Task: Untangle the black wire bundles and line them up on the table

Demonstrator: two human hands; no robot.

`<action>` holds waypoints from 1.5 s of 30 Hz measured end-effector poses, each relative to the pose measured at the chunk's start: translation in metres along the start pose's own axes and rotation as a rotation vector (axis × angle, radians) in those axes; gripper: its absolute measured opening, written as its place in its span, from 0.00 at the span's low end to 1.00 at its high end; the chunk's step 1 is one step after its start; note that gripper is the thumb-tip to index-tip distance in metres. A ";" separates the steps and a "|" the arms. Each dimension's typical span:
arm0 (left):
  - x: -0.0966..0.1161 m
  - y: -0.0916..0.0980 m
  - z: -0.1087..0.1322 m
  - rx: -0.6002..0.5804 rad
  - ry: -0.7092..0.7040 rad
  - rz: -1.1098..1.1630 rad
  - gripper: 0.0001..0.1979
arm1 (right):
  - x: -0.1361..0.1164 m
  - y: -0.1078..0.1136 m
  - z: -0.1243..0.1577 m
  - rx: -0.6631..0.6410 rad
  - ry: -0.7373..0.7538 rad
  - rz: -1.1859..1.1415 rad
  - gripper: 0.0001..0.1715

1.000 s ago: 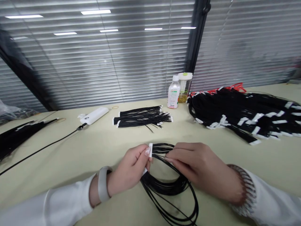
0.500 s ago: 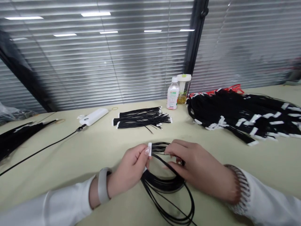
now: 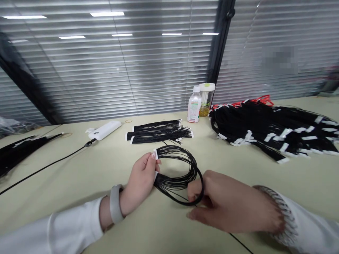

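A black wire harness (image 3: 182, 153) is bent into a loop above the table, with a flat white connector at each end. My left hand (image 3: 141, 180) is closed on both connectors, one over the other, thumb pressed on the upper one. Curled fingers of my right hand (image 3: 225, 204) hook round the right side of the loop, where the strands run together. A thin black wire passes under this hand and comes out at the lower right. The fingertips are partly hidden by the wires.
Behind lie several tied wire bundles (image 3: 156, 132). A large heap of black harnesses (image 3: 265, 123) covers the right. At the back stand a bottle (image 3: 194, 106) and a lidded cup (image 3: 207, 98). A white device (image 3: 106, 129) with a black cord and more wires (image 3: 23, 151) are left.
My left hand has shifted slightly left with the connectors. My right hand has moved down and toward me, and the loose lower loops are drawn into one rounder loop.
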State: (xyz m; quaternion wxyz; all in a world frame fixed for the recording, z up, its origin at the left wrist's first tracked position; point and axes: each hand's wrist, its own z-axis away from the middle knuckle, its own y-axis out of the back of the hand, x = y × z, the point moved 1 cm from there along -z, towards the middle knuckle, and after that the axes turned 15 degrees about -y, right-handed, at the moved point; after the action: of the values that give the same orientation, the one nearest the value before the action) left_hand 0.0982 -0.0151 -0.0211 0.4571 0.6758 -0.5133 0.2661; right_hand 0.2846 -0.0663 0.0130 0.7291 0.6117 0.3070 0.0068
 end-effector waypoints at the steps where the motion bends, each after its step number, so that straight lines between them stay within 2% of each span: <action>1: 0.000 0.000 0.000 0.006 0.001 0.004 0.19 | 0.000 -0.001 0.000 -0.005 0.016 0.037 0.09; 4: -0.003 0.000 -0.002 0.010 0.009 0.014 0.19 | 0.004 -0.003 -0.002 0.093 0.012 0.221 0.06; 8: -0.006 0.000 -0.003 0.033 0.037 0.038 0.20 | 0.012 -0.002 -0.007 0.262 -0.079 0.381 0.06; 15: -0.011 0.001 -0.003 0.048 0.032 0.022 0.22 | 0.014 -0.007 -0.008 0.213 -0.097 0.520 0.10; 19: -0.015 0.002 -0.004 0.072 0.055 0.064 0.21 | 0.018 0.000 -0.010 0.342 -0.230 0.524 0.09; 21: -0.016 0.001 -0.004 0.078 0.064 0.086 0.21 | 0.020 0.007 -0.010 0.487 -0.262 0.382 0.08; 22: -0.017 0.002 -0.004 0.080 0.064 0.089 0.21 | 0.020 0.011 -0.010 0.580 -0.229 0.273 0.08; 25: -0.016 0.002 -0.004 0.075 0.066 0.079 0.21 | 0.017 0.019 -0.005 0.812 -0.010 -0.109 0.14; 27: -0.015 0.002 -0.004 0.070 0.074 0.083 0.21 | 0.016 0.022 -0.002 0.870 0.052 -0.373 0.13; 29: -0.014 0.003 -0.003 0.071 0.079 0.094 0.22 | 0.016 0.022 -0.002 0.802 0.060 -0.679 0.10; 31: -0.014 0.003 -0.003 0.071 0.078 0.102 0.22 | 0.016 0.020 -0.004 0.637 0.077 -0.957 0.12; 33: -0.016 0.003 -0.003 0.066 0.074 0.102 0.22 | 0.016 0.019 -0.007 0.454 0.075 -1.161 0.18; 35: -0.017 0.003 -0.003 0.061 0.069 0.097 0.22 | 0.015 0.021 -0.008 0.362 0.038 -1.294 0.17; 37: -0.017 0.002 -0.003 0.058 0.066 0.085 0.21 | 0.013 0.024 -0.008 0.381 0.019 -1.383 0.07; 39: -0.015 0.002 -0.003 0.039 0.059 0.072 0.21 | 0.011 0.029 -0.006 0.483 0.019 -1.446 0.01; 42: -0.009 0.001 -0.002 -0.021 0.017 0.047 0.19 | 0.011 0.032 -0.005 0.600 0.006 -1.503 0.05; 45: -0.004 0.001 0.002 -0.126 -0.068 0.034 0.18 | 0.013 0.027 -0.009 0.542 -0.041 -1.499 0.07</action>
State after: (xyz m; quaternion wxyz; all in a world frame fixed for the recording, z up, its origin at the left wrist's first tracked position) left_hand 0.0954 -0.0148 -0.0248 0.4764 0.6455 -0.5559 0.2178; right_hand 0.3011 -0.0467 0.0310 0.3709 0.3982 0.6141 -0.5717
